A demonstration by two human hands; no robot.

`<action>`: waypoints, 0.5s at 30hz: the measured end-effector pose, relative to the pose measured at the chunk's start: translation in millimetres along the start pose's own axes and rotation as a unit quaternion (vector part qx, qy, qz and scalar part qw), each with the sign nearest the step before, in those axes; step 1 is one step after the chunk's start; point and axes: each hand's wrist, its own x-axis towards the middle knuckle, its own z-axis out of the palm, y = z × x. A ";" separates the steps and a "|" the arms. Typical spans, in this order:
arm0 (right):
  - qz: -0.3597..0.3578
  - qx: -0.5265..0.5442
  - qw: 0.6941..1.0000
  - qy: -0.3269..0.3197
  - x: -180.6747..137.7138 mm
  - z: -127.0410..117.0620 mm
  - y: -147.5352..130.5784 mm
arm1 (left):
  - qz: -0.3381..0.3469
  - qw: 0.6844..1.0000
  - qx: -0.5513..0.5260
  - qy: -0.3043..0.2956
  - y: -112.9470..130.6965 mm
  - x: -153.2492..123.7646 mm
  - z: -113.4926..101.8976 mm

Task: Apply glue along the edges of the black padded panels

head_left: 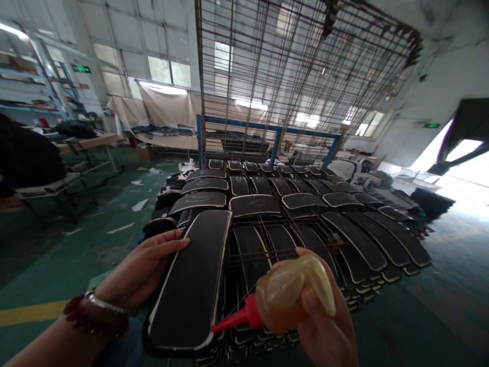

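My left hand [153,262] grips the left edge of a long black panel [194,275] with rounded corners and a pale line along its border. The thumb lies on the panel's face. In my right hand [324,316] is a squeeze bottle [286,295] of amber liquid, its soft side pressed in by my fingers. Its red pointed nozzle [233,320] reaches the panel's lower right edge, at the pale line. Whether liquid is coming out I cannot make out.
Several similar black panels [254,205] lie in rows on a wire rack, stacked in layers beneath. Raised wire shelves [267,66] stand behind on a blue frame [244,126]. At the left, a person in dark clothing [28,158] sits near a table [91,142]. Scraps [139,205] litter the green floor.
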 end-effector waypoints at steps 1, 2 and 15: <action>-0.006 0.003 1.000 0.003 0.7 0.3 0.1 | 0.001 1.000 -0.005 0.025 1.2 -1.0 1.3; -0.011 0.006 1.000 0.005 1.7 0.4 0.2 | 0.002 0.999 -0.012 0.048 2.2 -2.0 2.5; -0.104 0.000 0.993 0.056 19.4 -11.5 7.4 | 0.014 0.964 -0.186 0.189 -21.6 -15.5 -6.4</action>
